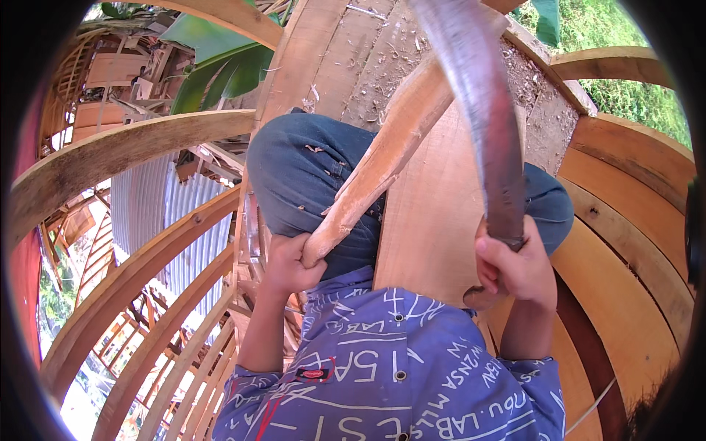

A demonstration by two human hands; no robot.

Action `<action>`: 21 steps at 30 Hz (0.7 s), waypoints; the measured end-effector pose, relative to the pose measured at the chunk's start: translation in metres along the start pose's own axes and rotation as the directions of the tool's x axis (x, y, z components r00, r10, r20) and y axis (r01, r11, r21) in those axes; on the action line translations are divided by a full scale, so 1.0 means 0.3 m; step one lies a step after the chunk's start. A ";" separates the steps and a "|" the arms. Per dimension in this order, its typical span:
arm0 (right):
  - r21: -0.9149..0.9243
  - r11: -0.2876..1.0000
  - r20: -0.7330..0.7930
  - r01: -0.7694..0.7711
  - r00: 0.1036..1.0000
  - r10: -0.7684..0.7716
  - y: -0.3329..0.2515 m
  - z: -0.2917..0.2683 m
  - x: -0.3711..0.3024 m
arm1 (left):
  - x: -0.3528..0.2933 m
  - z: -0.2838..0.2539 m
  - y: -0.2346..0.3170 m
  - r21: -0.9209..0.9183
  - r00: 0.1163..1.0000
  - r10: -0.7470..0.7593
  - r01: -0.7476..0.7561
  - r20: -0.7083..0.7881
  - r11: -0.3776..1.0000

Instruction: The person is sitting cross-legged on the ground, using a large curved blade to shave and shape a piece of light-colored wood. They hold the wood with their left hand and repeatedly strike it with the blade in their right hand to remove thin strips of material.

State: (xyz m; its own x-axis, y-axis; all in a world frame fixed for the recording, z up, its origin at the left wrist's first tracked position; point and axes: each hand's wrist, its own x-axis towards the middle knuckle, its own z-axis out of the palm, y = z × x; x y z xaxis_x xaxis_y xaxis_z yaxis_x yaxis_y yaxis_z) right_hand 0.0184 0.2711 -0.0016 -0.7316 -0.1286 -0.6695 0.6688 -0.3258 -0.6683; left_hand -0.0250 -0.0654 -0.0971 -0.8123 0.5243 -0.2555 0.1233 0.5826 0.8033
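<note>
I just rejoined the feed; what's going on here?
A seated person's left hand grips the near end of a long, light-brown wooden stick. The right hand holds a large, curved metal blade, crossing in front of the stick's far part; whether they touch is unclear. A flat, pale wooden board lies between the knees, with wood shavings beyond.

The blue shirt [434,356] bears white capital letters [373,325] and numerals [365,370].

passage: between stick [390,151] and machete [490,121], above board [434,220] | blocked left: curved wooden ribs [132,152]
</note>
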 end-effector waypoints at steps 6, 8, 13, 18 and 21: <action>0.011 0.995 0.025 -0.099 0.995 0.098 0.057 0.012 -0.011 | -0.008 0.001 -0.002 -0.026 1.000 -0.011 0.012 0.028 1.000; 0.026 1.000 -0.012 -0.008 1.000 0.009 0.028 0.008 -0.011 | 0.015 -0.012 0.010 -0.034 0.998 -0.020 0.022 0.053 0.999; 0.094 0.985 -0.045 0.145 0.989 -0.142 -0.027 -0.008 0.018 | 0.010 0.001 0.015 -0.034 1.000 0.005 -0.005 0.003 0.999; -0.069 0.981 0.070 -0.182 0.980 0.187 0.071 0.003 0.011 | -0.001 -0.004 -0.001 0.012 1.000 -0.018 0.018 0.017 1.000; 0.079 0.985 0.020 -0.151 0.988 0.150 0.056 0.012 -0.004 | -0.002 -0.001 0.015 -0.013 0.998 -0.044 0.044 0.036 0.999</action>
State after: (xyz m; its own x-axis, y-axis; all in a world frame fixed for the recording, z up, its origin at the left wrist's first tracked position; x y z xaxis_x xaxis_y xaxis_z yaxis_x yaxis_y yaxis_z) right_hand 0.0299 0.2624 -0.0108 -0.6254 -0.1949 -0.7555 0.7592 -0.3754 -0.5316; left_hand -0.0239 -0.0633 -0.0931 -0.7957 0.5206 -0.3097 0.0800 0.5971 0.7982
